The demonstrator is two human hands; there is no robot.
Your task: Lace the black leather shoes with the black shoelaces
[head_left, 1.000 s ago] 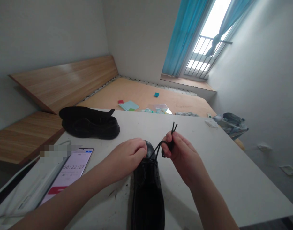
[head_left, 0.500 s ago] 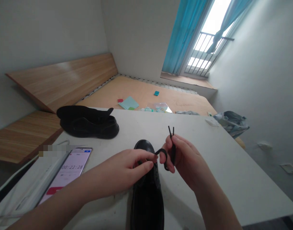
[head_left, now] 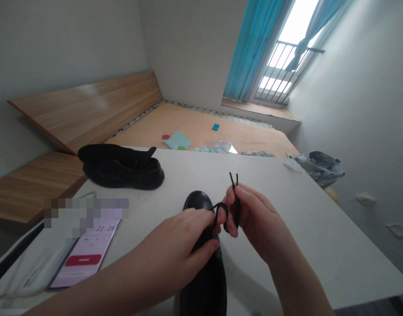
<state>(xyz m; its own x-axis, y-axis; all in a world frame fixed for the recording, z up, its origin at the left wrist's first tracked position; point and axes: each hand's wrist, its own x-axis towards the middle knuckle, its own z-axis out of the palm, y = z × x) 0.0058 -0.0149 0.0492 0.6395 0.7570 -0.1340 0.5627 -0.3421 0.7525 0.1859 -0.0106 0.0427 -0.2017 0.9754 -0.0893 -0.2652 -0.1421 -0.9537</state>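
Black laces (head_left: 236, 210) rise from the shoe (head_left: 206, 285), whose toe points toward the far edge of the white table (head_left: 320, 237); the right hand (head_left: 252, 215) pinches them, two tips sticking up. Close beside it, the left hand (head_left: 185, 237) bends over the shoe; whether it grips lace I cannot tell. More black footwear (head_left: 132, 174) lies by the far left corner.

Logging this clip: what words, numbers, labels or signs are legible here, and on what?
"22:28" on the phone screen; whatever precedes it is hidden by pixelated blocks.
Red button on that screen: pale lettering, too small to read.
White object beside it: faint print, unreadable.
Nearer black shoe and farther black shoe: no legible text.
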